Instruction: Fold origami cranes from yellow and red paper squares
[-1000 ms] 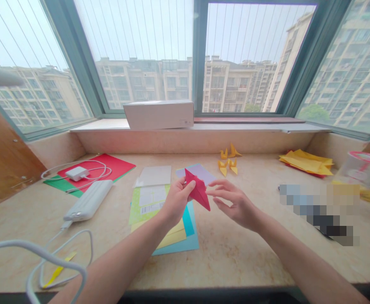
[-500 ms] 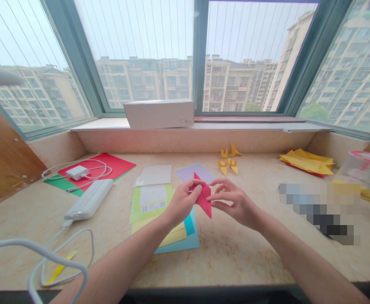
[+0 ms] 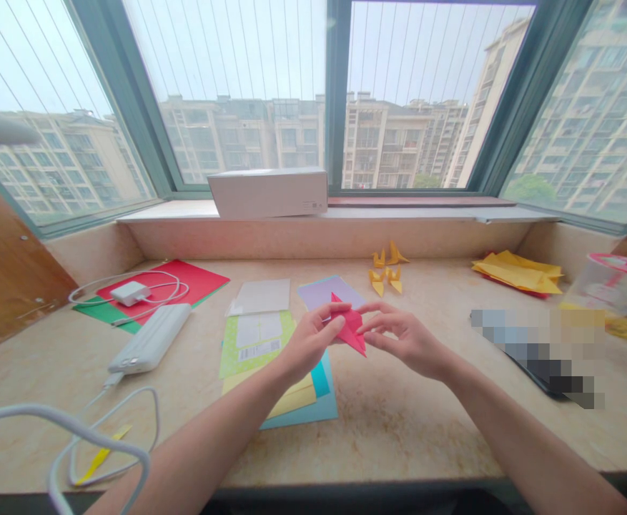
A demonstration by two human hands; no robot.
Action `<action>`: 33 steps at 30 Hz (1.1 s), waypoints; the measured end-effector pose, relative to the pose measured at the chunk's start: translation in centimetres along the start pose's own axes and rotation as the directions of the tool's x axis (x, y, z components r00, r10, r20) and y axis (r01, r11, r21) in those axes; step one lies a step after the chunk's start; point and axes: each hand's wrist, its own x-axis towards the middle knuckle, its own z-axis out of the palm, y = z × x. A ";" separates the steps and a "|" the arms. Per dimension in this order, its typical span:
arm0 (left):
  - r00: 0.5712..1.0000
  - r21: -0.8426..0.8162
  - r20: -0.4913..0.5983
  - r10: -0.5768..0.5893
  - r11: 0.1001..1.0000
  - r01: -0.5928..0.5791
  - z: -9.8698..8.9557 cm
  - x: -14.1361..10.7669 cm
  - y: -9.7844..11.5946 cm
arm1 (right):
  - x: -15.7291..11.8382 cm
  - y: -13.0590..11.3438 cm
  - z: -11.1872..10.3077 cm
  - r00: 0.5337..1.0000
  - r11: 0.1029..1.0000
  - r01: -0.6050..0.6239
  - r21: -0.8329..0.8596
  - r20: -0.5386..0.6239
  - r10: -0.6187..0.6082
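A pinkish-red piece of folded origami paper point(image 3: 352, 330) with pointed ends is held above the counter, in the middle of the head view. My left hand point(image 3: 321, 332) grips its left side, thumb on top and fingers behind. At the right edge of the paper, my right hand point(image 3: 399, 337) has its fingertips closed on it; the index finger lies near the top and the thumb lower down. One point of the paper sticks up between the hands, and another slants down to the right. Part of the paper is hidden behind the left fingers.
Several yellow paper cranes point(image 3: 387, 270) stand behind my hands. Yellow paper sheets point(image 3: 517, 272) and a plastic cup point(image 3: 613, 282) are at the right. Under my left arm lie coloured sheets point(image 3: 302, 411). A white power bank point(image 3: 151, 337), cables and a charger point(image 3: 129, 292) occupy the left.
The folded paper has turned, so its lower point now slants further right and sits higher. The right fingertips have come closer to its edge. My left hand keeps its grip.
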 end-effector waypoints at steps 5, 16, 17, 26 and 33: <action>0.991 -0.106 0.124 0.053 0.994 -0.040 0.2 -0.1 -0.2 | 0.3 0.2 -0.4 0.999 0.987 -0.026 0.157 -0.041 0.033; 0.969 0.021 0.212 0.130 0.990 -0.137 -0.3 0.1 -1.7 | 0.6 0.8 0.1 0.994 0.984 -0.048 0.170 -0.092 0.065; 0.962 0.039 0.243 0.126 0.989 -0.140 -0.3 0.1 -1.9 | 0.7 1.1 0.3 0.990 0.977 -0.076 0.200 -0.101 0.098; 0.936 0.156 0.307 0.170 0.962 -0.226 0.2 -0.4 -2.4 | 0.8 2.1 1.4 0.980 0.932 -0.114 0.344 -0.114 0.162; 0.973 0.097 0.185 0.140 0.982 -0.160 0.8 -0.4 -1.4 | 0.9 1.7 1.0 0.977 0.952 -0.078 0.297 -0.167 0.132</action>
